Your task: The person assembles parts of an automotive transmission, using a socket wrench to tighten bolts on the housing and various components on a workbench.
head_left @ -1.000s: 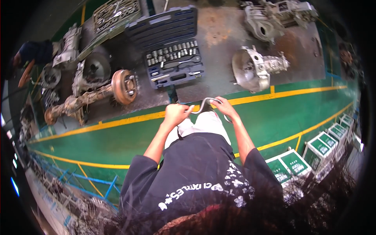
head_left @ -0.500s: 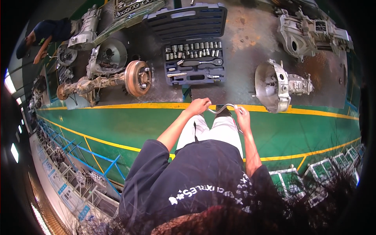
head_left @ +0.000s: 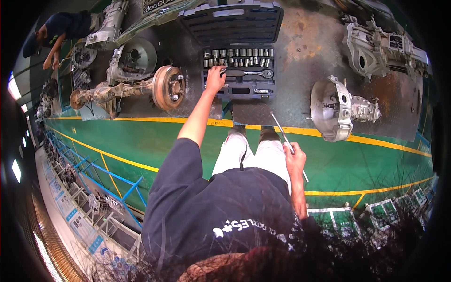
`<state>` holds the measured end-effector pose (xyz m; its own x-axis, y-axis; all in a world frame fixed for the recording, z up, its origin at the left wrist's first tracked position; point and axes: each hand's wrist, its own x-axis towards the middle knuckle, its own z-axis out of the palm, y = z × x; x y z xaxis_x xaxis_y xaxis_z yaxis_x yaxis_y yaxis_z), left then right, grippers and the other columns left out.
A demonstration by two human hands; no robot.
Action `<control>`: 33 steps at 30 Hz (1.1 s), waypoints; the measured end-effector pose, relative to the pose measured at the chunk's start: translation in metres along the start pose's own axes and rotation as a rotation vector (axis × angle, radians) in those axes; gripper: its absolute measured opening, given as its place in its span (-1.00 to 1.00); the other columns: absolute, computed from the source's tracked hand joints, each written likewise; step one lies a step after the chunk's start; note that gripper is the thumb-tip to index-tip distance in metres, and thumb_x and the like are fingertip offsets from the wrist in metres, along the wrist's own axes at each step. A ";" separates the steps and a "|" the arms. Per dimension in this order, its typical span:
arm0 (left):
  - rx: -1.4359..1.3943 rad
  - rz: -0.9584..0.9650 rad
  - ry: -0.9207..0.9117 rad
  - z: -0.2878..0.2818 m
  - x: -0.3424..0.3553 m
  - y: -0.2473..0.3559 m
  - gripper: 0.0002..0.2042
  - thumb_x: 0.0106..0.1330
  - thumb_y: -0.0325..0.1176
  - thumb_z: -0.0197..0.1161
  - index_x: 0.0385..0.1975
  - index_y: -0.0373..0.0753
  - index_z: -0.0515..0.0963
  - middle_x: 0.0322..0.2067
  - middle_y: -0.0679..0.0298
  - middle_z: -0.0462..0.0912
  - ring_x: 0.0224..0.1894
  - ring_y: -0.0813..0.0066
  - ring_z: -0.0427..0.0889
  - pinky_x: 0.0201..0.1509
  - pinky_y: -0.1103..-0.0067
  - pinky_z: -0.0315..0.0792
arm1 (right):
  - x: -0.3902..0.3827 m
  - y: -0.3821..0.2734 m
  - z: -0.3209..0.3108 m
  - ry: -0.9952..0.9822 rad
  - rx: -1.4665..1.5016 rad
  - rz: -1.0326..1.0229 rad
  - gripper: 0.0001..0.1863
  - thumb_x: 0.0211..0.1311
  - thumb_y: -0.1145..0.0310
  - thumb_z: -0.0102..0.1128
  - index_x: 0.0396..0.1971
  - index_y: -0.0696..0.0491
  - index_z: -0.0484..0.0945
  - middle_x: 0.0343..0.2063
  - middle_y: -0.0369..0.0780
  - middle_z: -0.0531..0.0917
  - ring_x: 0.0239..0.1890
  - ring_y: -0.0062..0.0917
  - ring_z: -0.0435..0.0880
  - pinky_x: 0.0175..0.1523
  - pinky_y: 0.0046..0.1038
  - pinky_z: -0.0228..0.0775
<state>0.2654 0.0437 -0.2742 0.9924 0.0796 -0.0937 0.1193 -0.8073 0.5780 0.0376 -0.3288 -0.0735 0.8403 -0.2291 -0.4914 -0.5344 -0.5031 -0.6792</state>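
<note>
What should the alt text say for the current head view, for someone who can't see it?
A person's left hand is at the left side of an open socket case on a dark work surface, while the right hand grips a thin metal rod. A rusty axle with a drum lies to the left, and a silvery bell-shaped housing to the right.

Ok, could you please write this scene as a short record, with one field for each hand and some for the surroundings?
Left hand: bare left hand at the left side of the open socket case; whether it grips anything is unclear
Right hand: bare right hand holds a thin metal bar
Case contents: rows of sockets, with a ratchet below
Left of case: rusty axle with drum
Right of case: bell-shaped metal housing
Background: another person, upper left
</note>
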 end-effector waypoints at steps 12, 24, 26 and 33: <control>0.108 0.113 -0.193 -0.001 0.019 -0.005 -0.66 0.15 -0.55 0.34 -0.08 -0.15 0.49 -0.11 0.08 0.58 0.01 -0.02 0.58 0.08 0.23 0.51 | 0.012 0.008 -0.008 0.118 0.174 0.138 -0.71 0.43 0.25 0.25 -0.33 0.20 0.60 -0.59 -0.42 0.46 -0.49 -0.78 0.33 -0.42 -0.60 0.19; 0.187 0.028 -0.100 0.012 0.008 -0.009 -0.64 0.15 -0.51 0.31 -0.04 -0.22 0.44 -0.09 -0.01 0.54 -0.01 -0.10 0.58 0.08 0.17 0.50 | 0.096 0.006 0.019 0.202 0.727 0.084 -0.72 0.59 0.16 -0.03 -0.29 0.04 0.44 -0.61 -0.51 0.22 -0.60 -0.86 0.13 -0.52 -0.66 -0.06; 0.179 0.011 -0.102 0.010 0.008 -0.007 -0.63 0.15 -0.48 0.34 -0.02 -0.17 0.47 -0.06 0.02 0.53 0.01 -0.09 0.57 0.11 0.18 0.50 | 0.127 0.007 0.029 0.176 0.727 0.031 -0.70 0.60 0.13 -0.06 -0.28 0.03 0.42 -0.62 -0.50 0.20 -0.63 -0.84 0.11 -0.54 -0.65 -0.05; 0.149 -0.021 -0.081 0.008 0.007 -0.006 -0.64 0.15 -0.49 0.35 -0.02 -0.16 0.53 -0.03 0.01 0.54 0.06 -0.08 0.55 0.15 0.20 0.48 | 0.222 0.030 0.067 0.245 1.150 0.018 -0.65 0.61 0.06 -0.08 -0.25 0.04 0.44 -0.63 -0.45 0.23 -0.59 -0.75 0.17 -0.46 -0.60 0.08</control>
<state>0.2713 0.0444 -0.2847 0.9834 0.0544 -0.1731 0.1280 -0.8840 0.4495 0.2018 -0.3384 -0.2395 0.7602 -0.4456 -0.4728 -0.2091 0.5212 -0.8274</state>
